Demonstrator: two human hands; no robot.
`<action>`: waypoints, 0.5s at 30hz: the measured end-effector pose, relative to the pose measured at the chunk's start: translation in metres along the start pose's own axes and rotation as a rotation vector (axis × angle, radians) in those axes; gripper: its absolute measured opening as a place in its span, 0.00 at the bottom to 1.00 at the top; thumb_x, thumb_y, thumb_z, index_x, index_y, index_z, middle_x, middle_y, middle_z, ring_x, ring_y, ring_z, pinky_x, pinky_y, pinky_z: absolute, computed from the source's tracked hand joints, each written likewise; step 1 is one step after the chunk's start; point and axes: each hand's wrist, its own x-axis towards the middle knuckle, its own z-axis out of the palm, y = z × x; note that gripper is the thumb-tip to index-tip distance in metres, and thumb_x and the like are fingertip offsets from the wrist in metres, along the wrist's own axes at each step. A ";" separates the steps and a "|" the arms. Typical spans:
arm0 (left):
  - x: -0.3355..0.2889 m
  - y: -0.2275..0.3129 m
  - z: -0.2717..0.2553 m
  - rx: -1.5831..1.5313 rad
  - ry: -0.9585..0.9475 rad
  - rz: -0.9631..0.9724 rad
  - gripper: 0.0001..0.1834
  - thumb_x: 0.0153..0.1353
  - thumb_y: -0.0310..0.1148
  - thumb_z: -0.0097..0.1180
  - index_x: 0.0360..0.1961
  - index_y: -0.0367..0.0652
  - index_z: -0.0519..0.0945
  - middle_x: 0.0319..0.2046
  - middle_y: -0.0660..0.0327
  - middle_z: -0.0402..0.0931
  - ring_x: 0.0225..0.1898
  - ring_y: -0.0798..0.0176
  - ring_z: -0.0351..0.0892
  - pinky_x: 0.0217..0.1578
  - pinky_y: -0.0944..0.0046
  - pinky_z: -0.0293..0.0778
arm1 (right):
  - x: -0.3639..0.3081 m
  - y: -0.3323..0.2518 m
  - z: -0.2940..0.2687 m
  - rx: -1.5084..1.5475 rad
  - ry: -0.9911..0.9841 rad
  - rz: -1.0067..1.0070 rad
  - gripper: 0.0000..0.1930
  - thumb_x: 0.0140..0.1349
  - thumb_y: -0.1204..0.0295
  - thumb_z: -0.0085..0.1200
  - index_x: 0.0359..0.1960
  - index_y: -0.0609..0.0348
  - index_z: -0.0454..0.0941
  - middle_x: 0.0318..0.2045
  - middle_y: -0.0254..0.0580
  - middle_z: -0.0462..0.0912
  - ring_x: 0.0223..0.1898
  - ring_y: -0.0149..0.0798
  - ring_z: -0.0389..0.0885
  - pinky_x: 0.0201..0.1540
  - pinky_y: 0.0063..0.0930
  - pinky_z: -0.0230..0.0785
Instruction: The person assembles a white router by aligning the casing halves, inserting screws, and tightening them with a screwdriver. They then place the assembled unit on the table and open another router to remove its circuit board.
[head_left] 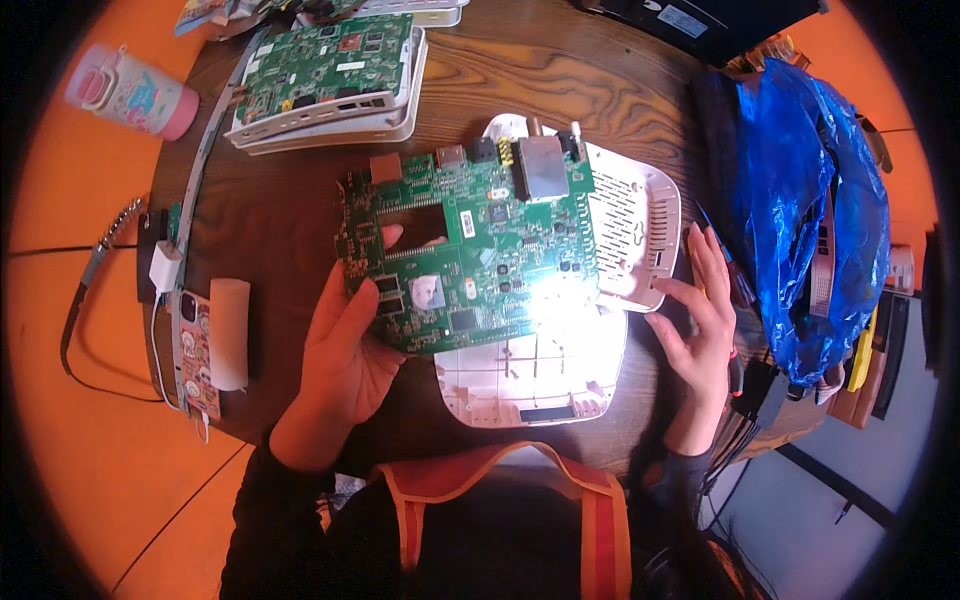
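Over the counter's near edge, we are lifting the green circuit board clear of its white casing, left hand fingers gripping it; right hand fingers resting wide, holding nothing.

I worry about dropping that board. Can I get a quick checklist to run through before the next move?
1. Left hand grips the green circuit board: ok, fingers wrap its left edge.
2. Right hand free: ok, it holds nothing, resting near the white shell half.
3. Board clear of both shells: cannot tell.
4. Lower white cover lies flat on the table: ok.
5. Board surface readable: not ok, glare whitens its lower right.
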 end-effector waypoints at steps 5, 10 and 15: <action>0.001 0.001 0.002 0.009 -0.014 0.040 0.21 0.67 0.30 0.34 0.60 0.40 0.55 0.55 0.48 0.63 0.53 0.55 0.69 0.49 0.54 0.72 | 0.014 -0.002 0.016 -0.051 0.086 0.009 0.14 0.44 0.74 0.63 0.36 0.58 0.79 0.55 0.52 0.68 0.58 0.53 0.64 0.57 0.39 0.59; 0.003 -0.001 -0.001 -0.016 0.009 0.087 0.20 0.66 0.29 0.35 0.59 0.40 0.57 0.54 0.50 0.64 0.54 0.55 0.68 0.51 0.51 0.69 | 0.031 -0.013 0.027 -0.060 0.219 0.095 0.17 0.51 0.78 0.57 0.45 0.58 0.76 0.53 0.49 0.70 0.54 0.48 0.70 0.53 0.34 0.64; 0.009 0.004 -0.012 0.017 -0.076 0.217 0.19 0.66 0.29 0.36 0.58 0.41 0.59 0.54 0.51 0.65 0.54 0.55 0.68 0.49 0.50 0.71 | 0.009 -0.034 0.009 0.064 0.110 0.089 0.21 0.51 0.73 0.59 0.49 0.56 0.74 0.53 0.49 0.71 0.53 0.48 0.71 0.53 0.34 0.65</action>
